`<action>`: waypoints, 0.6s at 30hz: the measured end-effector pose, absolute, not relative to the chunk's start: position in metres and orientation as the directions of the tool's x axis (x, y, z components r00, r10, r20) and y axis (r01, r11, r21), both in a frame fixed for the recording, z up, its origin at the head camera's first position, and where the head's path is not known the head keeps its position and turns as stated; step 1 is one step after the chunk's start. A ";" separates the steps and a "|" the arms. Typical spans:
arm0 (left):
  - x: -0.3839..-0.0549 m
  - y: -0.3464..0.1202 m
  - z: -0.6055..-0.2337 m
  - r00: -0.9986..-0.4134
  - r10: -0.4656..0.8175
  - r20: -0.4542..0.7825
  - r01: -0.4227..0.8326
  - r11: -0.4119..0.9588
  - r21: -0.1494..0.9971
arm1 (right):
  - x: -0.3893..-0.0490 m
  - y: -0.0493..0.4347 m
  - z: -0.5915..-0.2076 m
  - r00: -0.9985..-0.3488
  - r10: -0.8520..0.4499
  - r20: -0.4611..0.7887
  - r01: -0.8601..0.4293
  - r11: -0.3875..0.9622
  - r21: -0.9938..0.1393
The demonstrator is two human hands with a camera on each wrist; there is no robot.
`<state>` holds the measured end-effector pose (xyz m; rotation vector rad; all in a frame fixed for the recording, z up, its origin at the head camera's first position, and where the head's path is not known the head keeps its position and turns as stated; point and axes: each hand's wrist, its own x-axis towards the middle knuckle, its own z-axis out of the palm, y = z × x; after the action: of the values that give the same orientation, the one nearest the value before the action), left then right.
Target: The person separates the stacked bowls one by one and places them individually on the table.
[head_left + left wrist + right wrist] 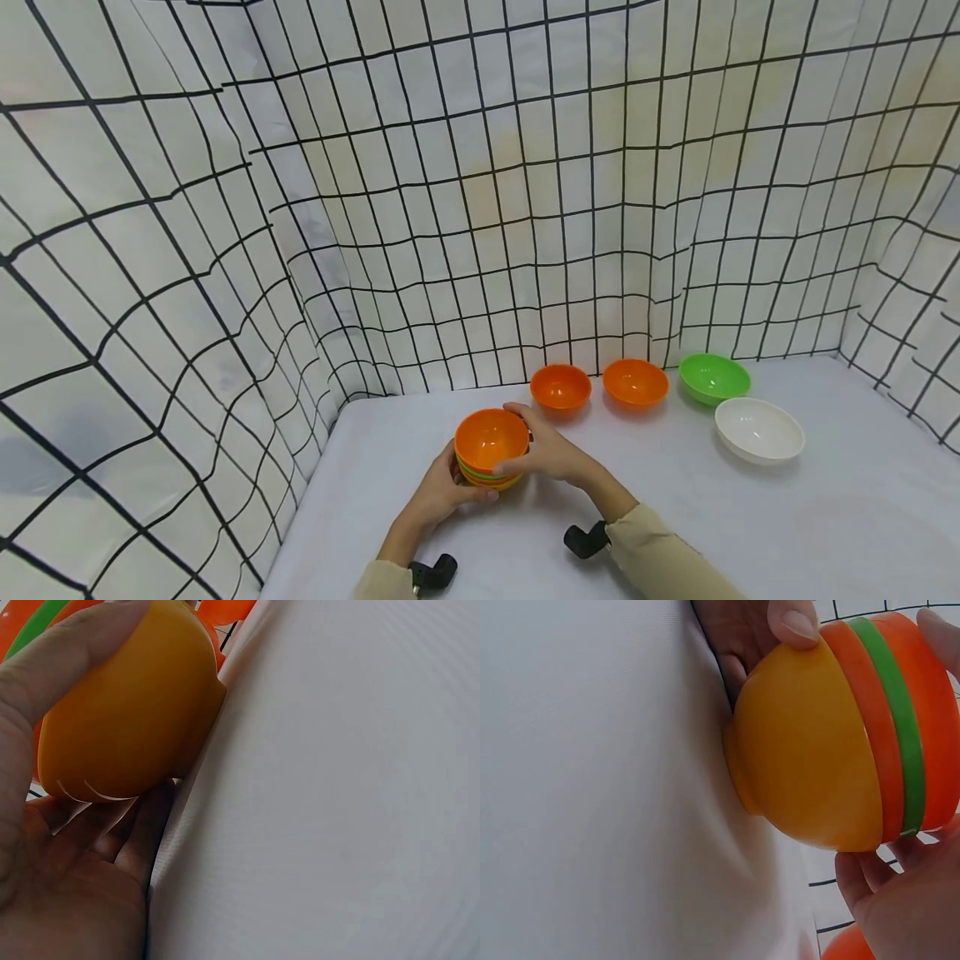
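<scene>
Several nested bowls form a stack on the white table. At its bottom is a yellow bowl [806,750], followed by an orange bowl [865,705], a green bowl [901,727] and a top orange bowl [491,440]. My left hand [437,498] grips the stack low on its left, with the thumb across the yellow bowl's side and the fingers round its far side. From the right, my right hand [553,457] holds the top orange bowl near the rim, thumb in front and fingers behind. The yellow bowl's foot is at the tabletop in the right wrist view.
Behind the stack stand a red-orange bowl [561,388], another orange bowl [635,383] and a lone green bowl [714,379] in a row. A white bowl [759,431] sits nearer at the right. A white sheet with a black grid [480,208] walls the table's back and sides.
</scene>
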<state>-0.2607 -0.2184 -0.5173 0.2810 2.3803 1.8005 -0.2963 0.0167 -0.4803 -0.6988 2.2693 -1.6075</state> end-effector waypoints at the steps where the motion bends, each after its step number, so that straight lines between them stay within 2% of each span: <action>1: -0.261 -0.218 -0.518 -0.972 0.235 -0.003 0.061 0.264 0.963 | -0.296 0.016 -0.481 -0.847 -0.528 0.054 -0.225 0.265 -0.938; 18: -0.258 -0.217 -0.514 -0.976 0.216 0.000 0.060 0.270 0.961 | -0.298 0.008 -0.493 -0.852 -0.518 0.081 -0.226 0.222 -0.949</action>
<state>-0.2577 -0.2166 -0.5144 0.2621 2.3969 1.8040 -0.2979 0.0081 -0.4929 -0.7012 2.2448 -1.6741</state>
